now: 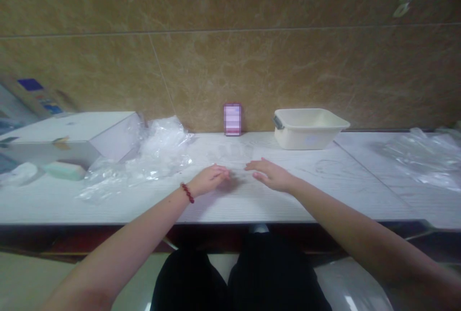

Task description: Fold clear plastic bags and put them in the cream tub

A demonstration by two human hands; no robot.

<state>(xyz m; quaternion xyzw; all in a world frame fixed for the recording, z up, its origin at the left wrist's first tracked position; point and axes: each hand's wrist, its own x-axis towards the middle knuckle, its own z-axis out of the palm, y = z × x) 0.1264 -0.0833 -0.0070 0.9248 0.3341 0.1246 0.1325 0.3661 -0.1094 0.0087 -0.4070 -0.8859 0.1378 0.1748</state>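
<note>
My left hand, with a dark red bead bracelet at its wrist, is over the middle of the white table. Its fingers are apart and it holds nothing. Facing it from the right, my right hand has its fingers spread, with nothing in them. A gap separates the two hands. Behind them a phone with a lit, blurred screen leans upright against the wall. To its right sits a cream plastic tub with a grey handle, and nothing shows inside it.
Clear plastic bags lie at the left beside a large white box. A pale green block sits in front of the box. More clear plastic lies at the far right. The tiled wall closes off the back.
</note>
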